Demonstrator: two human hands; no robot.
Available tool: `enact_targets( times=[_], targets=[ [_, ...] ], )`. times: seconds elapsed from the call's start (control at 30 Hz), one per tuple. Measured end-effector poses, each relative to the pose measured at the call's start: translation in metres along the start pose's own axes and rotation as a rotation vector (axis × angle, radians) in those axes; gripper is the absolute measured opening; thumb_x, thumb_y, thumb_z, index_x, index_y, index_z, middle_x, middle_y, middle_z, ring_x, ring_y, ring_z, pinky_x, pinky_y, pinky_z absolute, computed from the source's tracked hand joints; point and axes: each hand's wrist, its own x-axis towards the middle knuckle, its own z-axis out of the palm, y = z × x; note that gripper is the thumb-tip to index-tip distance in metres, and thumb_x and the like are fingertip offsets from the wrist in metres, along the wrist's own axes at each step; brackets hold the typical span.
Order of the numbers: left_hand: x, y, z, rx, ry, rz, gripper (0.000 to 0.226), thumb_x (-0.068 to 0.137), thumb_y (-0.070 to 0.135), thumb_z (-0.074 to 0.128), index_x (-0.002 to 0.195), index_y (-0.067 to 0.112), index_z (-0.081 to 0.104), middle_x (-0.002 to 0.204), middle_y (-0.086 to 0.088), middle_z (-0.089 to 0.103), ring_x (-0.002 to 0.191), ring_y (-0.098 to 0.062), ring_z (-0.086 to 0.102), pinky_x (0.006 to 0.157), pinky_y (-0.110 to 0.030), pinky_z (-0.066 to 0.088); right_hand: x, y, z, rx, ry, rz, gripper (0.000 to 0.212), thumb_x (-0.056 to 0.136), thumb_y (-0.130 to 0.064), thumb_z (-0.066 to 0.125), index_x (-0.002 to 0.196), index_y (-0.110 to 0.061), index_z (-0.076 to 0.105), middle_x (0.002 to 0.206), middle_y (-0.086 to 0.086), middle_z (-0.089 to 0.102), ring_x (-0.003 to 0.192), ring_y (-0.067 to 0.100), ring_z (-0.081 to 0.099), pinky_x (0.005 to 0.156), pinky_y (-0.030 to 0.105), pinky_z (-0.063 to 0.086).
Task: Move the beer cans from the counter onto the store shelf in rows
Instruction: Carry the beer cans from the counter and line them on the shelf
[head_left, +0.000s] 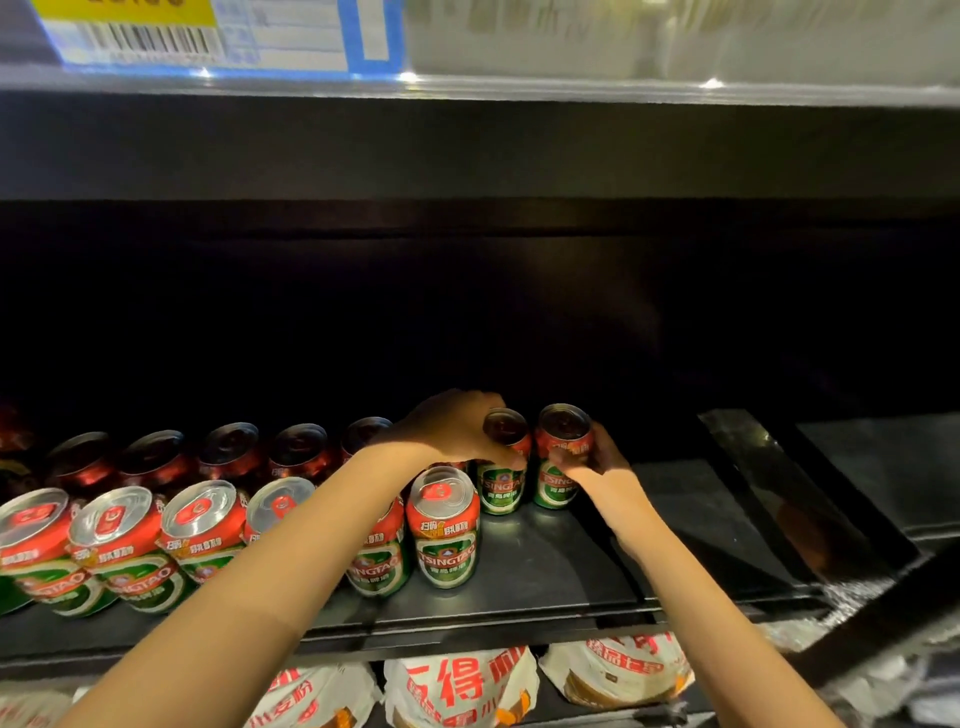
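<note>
Green-and-red Tsingtao cans fill shelf; both hands grip two.

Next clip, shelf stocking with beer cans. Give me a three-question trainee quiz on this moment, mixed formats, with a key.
1. True or false: each hand holds a can in its grip.
2. Which can ends the back row on the right? A) the left hand's can B) the right hand's can
3. Fill in: the shelf below holds white ____.

Key
1. True: left hand on one back-row can, right hand on the can beside it.
2. B
3. Bags, under the black shelf.
</note>
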Motion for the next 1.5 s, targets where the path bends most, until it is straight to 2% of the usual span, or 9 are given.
enact_targets(
  times=[0.1, 0.2, 0.33, 0.57, 0.73, 0.97, 1.17, 1.37, 1.5],
  targets=[
    [0.002, 0.000, 0.001, 0.070, -0.031, 0.004, 0.065, 0.073, 0.055, 0.068, 0.124, 0.019, 0.051, 0.121, 0.001, 0.060, 0.109, -0.019, 0.058, 0.091, -0.033, 0.049, -0.017, -0.002, 0.001, -0.023, 0.037, 0.012, 0.071, 0.086, -0.015, 0.065, 0.146, -0.026, 0.027, 0.134, -0.005, 0.049, 0.121, 0.010, 0.047, 0.082, 0.011, 0.045],
    [0.001, 0.004, -0.004, 0.171, 0.018, 0.007, 0.081, 0.078, 0.063, 0.056, 0.140, 0.017, 0.033, 0.143, -0.006, 0.043, 0.126, -0.025, 0.046, 0.099, -0.036, 0.044, -0.042, -0.006, 0.000, -0.083, 0.210, 0.045, 0.072, 0.089, -0.029, 0.061, 0.149, -0.023, 0.021, 0.150, -0.004, 0.034, 0.137, 0.015, 0.034, 0.108, 0.029, 0.033],
    [-0.023, 0.037, -0.013, 0.158, 0.068, 0.109, 0.074, 0.087, 0.056, 0.049, 0.146, 0.022, 0.019, 0.152, -0.003, 0.024, 0.137, -0.025, 0.030, 0.106, -0.038, 0.032, -0.090, -0.005, -0.012, -0.304, 0.438, 0.065, 0.064, 0.091, -0.034, 0.058, 0.146, -0.024, 0.027, 0.151, -0.004, 0.032, 0.138, 0.014, 0.030, 0.108, 0.030, 0.029],
    [-0.092, 0.127, 0.024, 0.225, 0.066, 0.770, 0.057, 0.091, 0.049, 0.046, 0.139, 0.022, 0.033, 0.139, 0.002, 0.041, 0.125, -0.019, 0.041, 0.101, -0.036, 0.039, -0.221, 0.012, -0.017, -0.629, 0.728, 0.178, 0.046, 0.092, -0.034, 0.056, 0.135, -0.024, 0.044, 0.132, -0.007, 0.050, 0.122, 0.013, 0.047, 0.095, 0.026, 0.039],
    [-0.160, 0.182, 0.100, 0.093, -0.214, 1.091, 0.047, 0.092, 0.044, 0.046, 0.132, 0.020, 0.041, 0.131, 0.002, 0.045, 0.121, -0.019, 0.042, 0.099, -0.036, 0.038, -0.350, 0.029, -0.005, -0.611, 0.946, 0.374, 0.039, 0.090, -0.030, 0.059, 0.128, -0.027, 0.048, 0.124, -0.016, 0.050, 0.108, 0.004, 0.049, 0.088, 0.022, 0.038],
    [-0.274, 0.207, 0.176, 0.118, -0.576, 1.369, 0.050, 0.093, 0.042, 0.045, 0.138, 0.023, 0.037, 0.138, 0.002, 0.044, 0.126, -0.017, 0.041, 0.101, -0.029, 0.035, -0.534, 0.051, 0.055, -0.498, 1.336, 0.649, 0.034, 0.088, -0.031, 0.062, 0.120, -0.034, 0.050, 0.119, -0.018, 0.054, 0.113, 0.003, 0.051, 0.090, 0.024, 0.042],
    [-0.381, 0.216, 0.221, 0.062, -0.729, 1.444, 0.052, 0.092, 0.045, 0.046, 0.139, 0.027, 0.037, 0.141, 0.009, 0.044, 0.124, -0.007, 0.043, 0.093, -0.014, 0.030, -0.663, 0.052, 0.125, -0.355, 1.527, 0.743, 0.032, 0.089, -0.029, 0.061, 0.117, -0.037, 0.049, 0.118, -0.016, 0.055, 0.114, 0.003, 0.051, 0.081, 0.016, 0.038],
    [-0.544, 0.222, 0.264, 0.027, -0.897, 1.450, 0.050, 0.092, 0.043, 0.048, 0.138, 0.026, 0.040, 0.137, 0.009, 0.047, 0.122, -0.007, 0.045, 0.101, -0.021, 0.036, -0.821, 0.045, 0.215, -0.283, 1.658, 0.871, 0.029, 0.090, -0.034, 0.058, 0.118, -0.036, 0.052, 0.116, -0.021, 0.054, 0.111, 0.000, 0.050, 0.085, 0.016, 0.039],
    [-0.657, 0.216, 0.297, 0.027, -1.046, 1.458, 0.048, 0.091, 0.043, 0.050, 0.136, 0.028, 0.042, 0.136, 0.012, 0.048, 0.121, -0.005, 0.046, 0.102, -0.023, 0.038, -0.921, 0.040, 0.283, -0.193, 1.810, 0.982, 0.024, 0.090, -0.030, 0.060, 0.110, -0.037, 0.049, 0.106, -0.020, 0.056, 0.107, 0.006, 0.053, 0.078, 0.019, 0.039]
  ],
)
